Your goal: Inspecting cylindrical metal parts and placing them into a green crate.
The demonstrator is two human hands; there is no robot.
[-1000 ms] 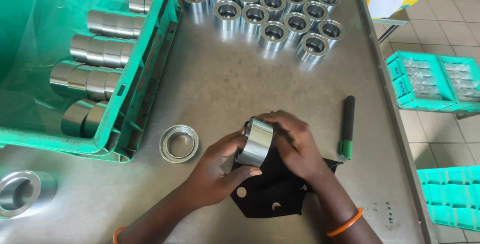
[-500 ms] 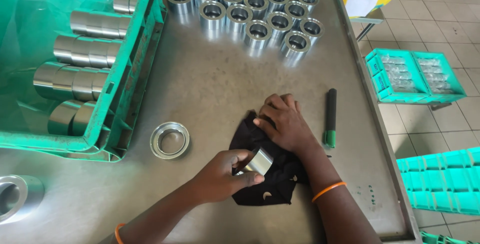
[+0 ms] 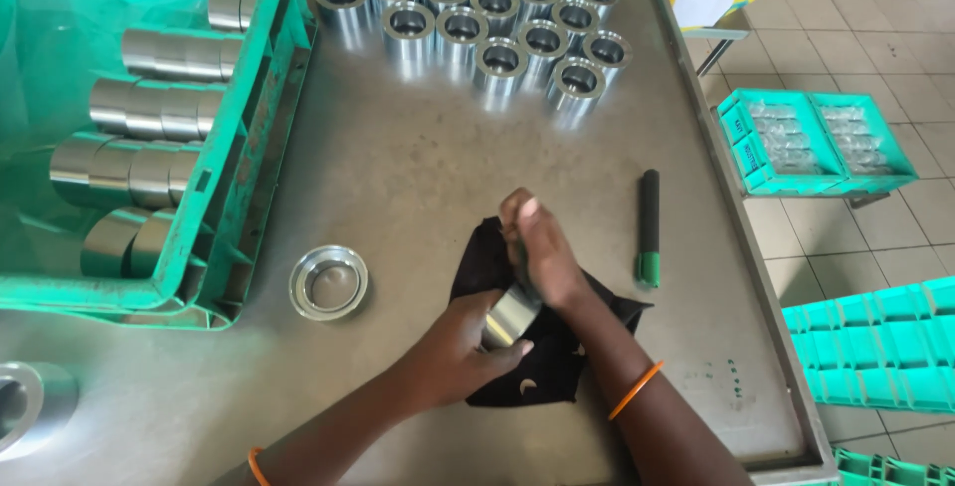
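Observation:
My left hand (image 3: 463, 347) grips a short shiny metal ring (image 3: 510, 315) just above a black cloth (image 3: 542, 362) spread on the steel table (image 3: 418, 168). My right hand (image 3: 537, 242) rests on the cloth with its fingers bunched over the fabric, right beside the ring. A loose metal ring (image 3: 328, 282) lies flat on the table to the left of my hands. A black marker with a green cap (image 3: 649, 227) lies to the right.
Several upright metal rings (image 3: 477, 18) stand clustered at the far end of the table. A green crate (image 3: 149, 128) at left holds rows of metal cylinders. Another metal part (image 3: 25, 406) sits at the lower left edge. Green crates (image 3: 816, 143) stand on the tiled floor at right.
The ring went from both hands into my left hand alone and came down toward the cloth. My right hand let go and now presses on the cloth.

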